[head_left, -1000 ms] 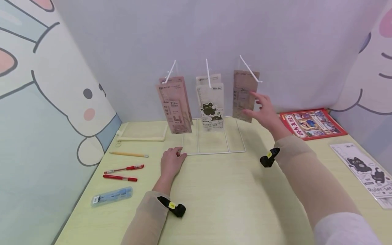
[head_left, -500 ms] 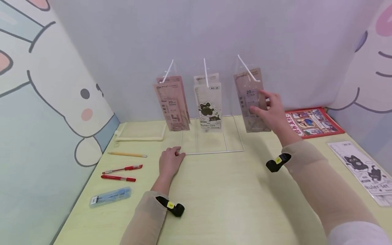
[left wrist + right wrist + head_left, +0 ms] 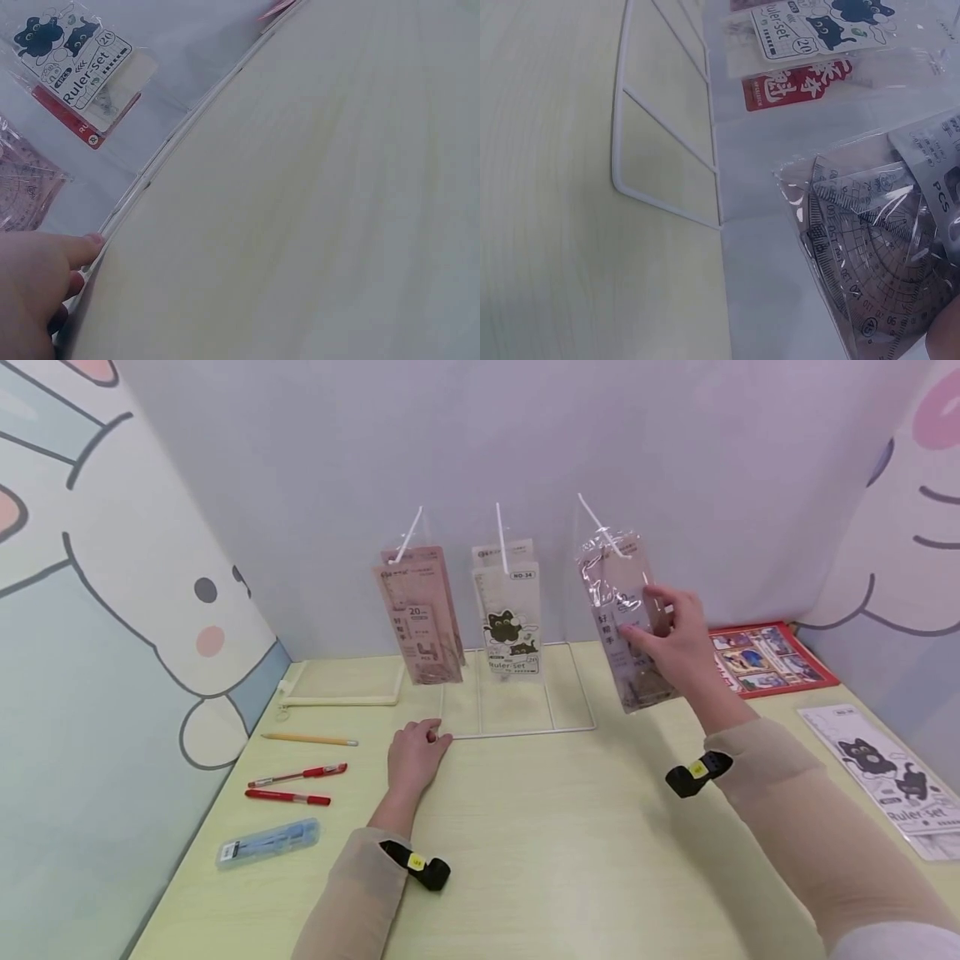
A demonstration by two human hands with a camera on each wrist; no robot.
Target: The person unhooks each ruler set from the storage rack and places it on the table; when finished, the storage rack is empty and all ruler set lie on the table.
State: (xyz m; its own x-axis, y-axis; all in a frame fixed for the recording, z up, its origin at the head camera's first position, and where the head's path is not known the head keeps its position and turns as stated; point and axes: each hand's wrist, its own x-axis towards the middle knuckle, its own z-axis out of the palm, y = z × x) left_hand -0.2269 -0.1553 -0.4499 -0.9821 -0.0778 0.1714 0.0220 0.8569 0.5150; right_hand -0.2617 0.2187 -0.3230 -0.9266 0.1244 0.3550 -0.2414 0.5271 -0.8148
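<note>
My right hand (image 3: 678,635) pinches a brownish-pink ruler set pack (image 3: 626,652) by its right edge, at the right-hand hook (image 3: 600,522) of a white wire display rack (image 3: 517,734). The pack tilts, and whether its clear top is still on the hook cannot be told. A clear protractor (image 3: 877,262) shows through its bag in the right wrist view. My left hand (image 3: 414,756) holds the front left corner of the rack's wire base. Pink ruler packs (image 3: 420,635) hang on the left hook, and white cat-print ruler packs (image 3: 506,602) on the middle one.
Left on the table lie a zip pouch (image 3: 345,683), a pencil (image 3: 311,739), two red pens (image 3: 288,797) and a blue clear case (image 3: 268,842). On the right are a red booklet (image 3: 765,660) and another cat-print ruler set (image 3: 881,768). A wall stands behind.
My right hand has taken hold of the ruler pack and drawn it forward and to the right, tilting it. The left hand stays at the rack's corner.
</note>
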